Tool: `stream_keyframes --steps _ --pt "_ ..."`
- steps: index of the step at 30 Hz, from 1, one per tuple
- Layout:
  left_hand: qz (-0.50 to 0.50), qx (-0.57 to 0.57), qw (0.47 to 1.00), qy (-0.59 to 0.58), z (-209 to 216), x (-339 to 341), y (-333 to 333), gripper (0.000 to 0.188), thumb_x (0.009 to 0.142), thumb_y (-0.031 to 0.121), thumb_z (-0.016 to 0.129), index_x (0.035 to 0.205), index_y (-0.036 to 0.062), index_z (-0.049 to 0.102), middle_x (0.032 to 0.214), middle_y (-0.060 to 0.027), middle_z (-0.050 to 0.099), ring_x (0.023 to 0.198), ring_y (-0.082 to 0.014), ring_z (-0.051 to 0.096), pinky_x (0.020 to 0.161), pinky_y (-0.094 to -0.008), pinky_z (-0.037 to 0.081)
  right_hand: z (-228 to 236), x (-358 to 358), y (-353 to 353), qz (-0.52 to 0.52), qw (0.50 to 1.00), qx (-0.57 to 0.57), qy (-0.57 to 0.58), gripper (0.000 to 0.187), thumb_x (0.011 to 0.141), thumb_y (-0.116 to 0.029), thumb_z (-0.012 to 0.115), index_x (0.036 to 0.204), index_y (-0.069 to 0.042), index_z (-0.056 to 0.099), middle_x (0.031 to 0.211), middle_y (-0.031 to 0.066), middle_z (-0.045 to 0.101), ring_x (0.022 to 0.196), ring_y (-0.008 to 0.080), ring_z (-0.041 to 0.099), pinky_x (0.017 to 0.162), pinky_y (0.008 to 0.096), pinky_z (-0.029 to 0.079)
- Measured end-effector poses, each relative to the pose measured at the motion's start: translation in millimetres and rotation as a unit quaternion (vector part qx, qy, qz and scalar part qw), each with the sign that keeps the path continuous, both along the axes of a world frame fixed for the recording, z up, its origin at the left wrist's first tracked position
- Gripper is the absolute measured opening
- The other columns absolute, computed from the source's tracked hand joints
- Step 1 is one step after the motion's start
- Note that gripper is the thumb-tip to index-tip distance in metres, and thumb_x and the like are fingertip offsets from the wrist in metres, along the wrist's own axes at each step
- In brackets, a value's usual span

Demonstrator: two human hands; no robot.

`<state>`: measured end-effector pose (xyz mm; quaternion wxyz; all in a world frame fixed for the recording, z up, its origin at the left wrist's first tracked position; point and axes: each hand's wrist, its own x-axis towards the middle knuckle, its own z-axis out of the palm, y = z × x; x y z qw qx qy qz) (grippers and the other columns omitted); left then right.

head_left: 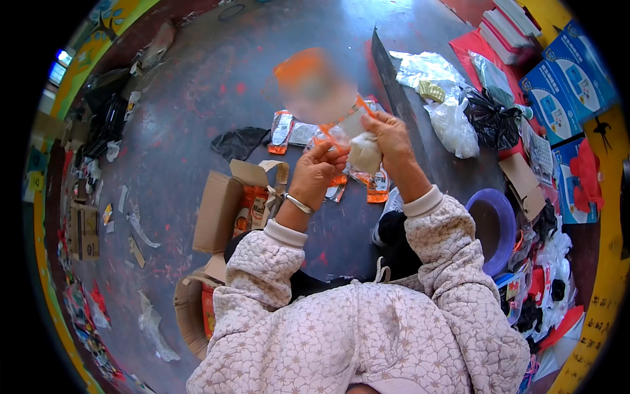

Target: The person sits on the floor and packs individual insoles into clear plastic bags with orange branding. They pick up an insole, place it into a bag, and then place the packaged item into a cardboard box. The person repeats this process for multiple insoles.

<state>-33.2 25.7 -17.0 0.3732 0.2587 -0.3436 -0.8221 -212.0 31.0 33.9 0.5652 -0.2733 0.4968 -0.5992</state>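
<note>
In front of me both hands are raised around a clear plastic pouch with orange edges [341,128]. My left hand [312,176] is closed, its fingers pinching the pouch's lower left edge. My right hand [396,146] is closed on the pouch's upper right part and on a cream-coloured packet [365,153] that hangs below its fingers. Whether the cream packet is inside the pouch or against it, I cannot tell. Under and beyond my hands, several orange-and-silver packets [280,131] lie on the floor, one orange packet [378,186] just below my right hand.
Two opened cardboard boxes [213,210] with orange packages inside stand left of my legs. A black plastic bag [240,142] lies beyond them. On the right are a purple basin [502,230], white plastic bags [453,125] and blue boxes [551,98]. A blurred orange patch [305,69] is ahead.
</note>
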Motion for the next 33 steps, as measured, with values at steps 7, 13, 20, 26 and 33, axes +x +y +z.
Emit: stream_keyframes --steps 7,13,20,26,33 --pt "0.037 0.088 0.973 0.211 29.0 11.8 -10.5 0.056 0.083 0.017 0.06 0.132 0.0079 0.035 0.132 -0.0112 0.041 0.124 -0.0259 0.036 0.104 -0.0454 0.031 11.9 -24.6 0.0 0.079 0.992 -0.027 0.09 0.018 0.08 -0.013 0.063 0.088 0.004 0.063 0.074 0.0048 0.061 0.059 0.0096 0.057 0.053 0.0252 0.048" --pt "0.014 0.161 0.97 0.182 30.1 5.4 -3.9 0.036 0.091 0.023 0.052 0.119 0.0011 0.046 0.119 -0.0153 0.054 0.11 -0.0262 0.053 0.095 -0.0418 0.044 11.1 -20.6 1.5 0.229 0.963 0.016 0.138 0.02 0.077 -0.015 0.066 0.086 0.002 0.065 0.074 0.0057 0.062 0.06 0.0106 0.058 0.054 0.026 0.048" --pt "0.078 0.12 0.986 0.088 23.4 -9.2 -1.0 0.037 0.094 0.024 0.046 0.122 0.0012 0.043 0.121 -0.0146 0.052 0.11 -0.0253 0.052 0.093 -0.0412 0.045 26.5 -30.0 -7.1 -0.185 0.92 -0.092 0.332 0.016 0.078 -0.018 0.063 0.081 -0.002 0.064 0.076 0.0129 0.063 0.068 0.0193 0.062 0.06 0.029 0.047" --pt "0.023 0.187 0.93 0.316 10.9 -2.8 -2.9 0.04 0.096 0.029 0.038 0.126 0.0031 0.039 0.128 -0.0143 0.047 0.115 -0.0289 0.048 0.097 -0.0469 0.04 1.3 51.0 12.1 -0.034 0.809 -0.293 0.509 0.008 0.074 -0.01 0.063 0.076 -0.004 0.057 0.077 0.0106 0.055 0.069 0.0274 0.058 0.06 0.0329 0.047" --pt "0.032 0.12 0.952 0.28 29.9 12.3 -8.8 0.045 0.095 0.031 0.04 0.131 0.004 0.034 0.133 -0.0187 0.041 0.121 -0.0376 0.042 0.1 -0.0551 0.036 -23.9 -22.3 -12.3 -0.188 0.849 -0.106 0.482 0.009 0.074 -0.011 0.059 0.073 -0.002 0.06 0.075 0.0162 0.06 0.063 0.0282 0.06 0.06 0.0384 0.047"
